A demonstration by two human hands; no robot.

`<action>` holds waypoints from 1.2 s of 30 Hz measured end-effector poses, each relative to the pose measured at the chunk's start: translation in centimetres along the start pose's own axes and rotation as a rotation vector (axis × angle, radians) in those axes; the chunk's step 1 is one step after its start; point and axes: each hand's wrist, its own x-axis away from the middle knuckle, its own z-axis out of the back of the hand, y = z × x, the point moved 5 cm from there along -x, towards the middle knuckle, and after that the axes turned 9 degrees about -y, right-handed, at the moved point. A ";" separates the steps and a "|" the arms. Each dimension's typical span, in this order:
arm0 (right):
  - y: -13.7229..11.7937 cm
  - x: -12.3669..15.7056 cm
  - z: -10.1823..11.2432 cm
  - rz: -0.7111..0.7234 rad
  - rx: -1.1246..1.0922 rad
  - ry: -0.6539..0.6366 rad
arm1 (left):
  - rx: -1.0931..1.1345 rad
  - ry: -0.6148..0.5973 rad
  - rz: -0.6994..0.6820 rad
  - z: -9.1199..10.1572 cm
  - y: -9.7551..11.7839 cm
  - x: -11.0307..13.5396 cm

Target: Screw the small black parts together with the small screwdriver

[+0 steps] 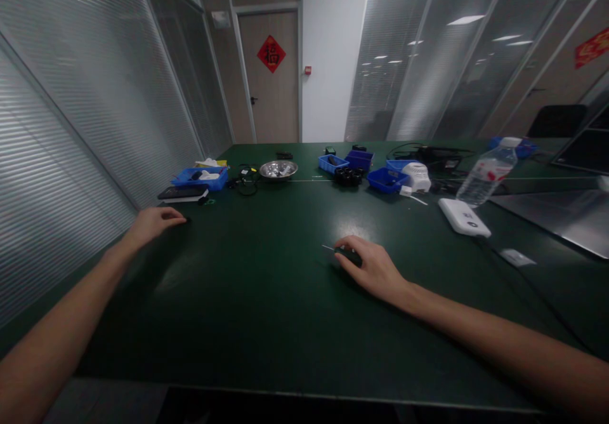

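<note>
Both forearms reach over the near edge of the green bench (257, 322). The right hand (373, 266) curls its grip around a dark-handled tool (349, 256), thumb and fingers closed on the handle; the tool's thin, pale shaft points toward the bench's left edge. That tool is just right of the bench's middle, between its near and far edges. The left hand (155, 224) is by the left edge, its grip narrowed, fingertips close together; a small dark thing (189, 220) shows at their tips, but whether they pinch it I cannot tell. Farther along that edge lies a flat black-topped item (183, 192) beside a blue tray (216, 181).
</note>
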 end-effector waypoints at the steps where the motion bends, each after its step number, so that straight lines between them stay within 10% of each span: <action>1: 0.0 0.0 0.0 0.000 -0.003 -0.007 | -0.027 0.001 -0.016 0.0 0.3 0.3; 8: -0.3 -0.1 -0.1 -0.002 -0.011 -0.017 | -0.002 -0.045 -0.190 -1.7 6.8 2.3; 19: -1.6 0.2 -0.3 0.112 0.011 -0.081 | 0.369 -0.282 -0.909 -12.2 30.8 11.0; 36: -2.8 0.1 -1.4 0.211 0.187 -0.230 | 0.439 -0.279 -0.886 -12.9 32.1 11.8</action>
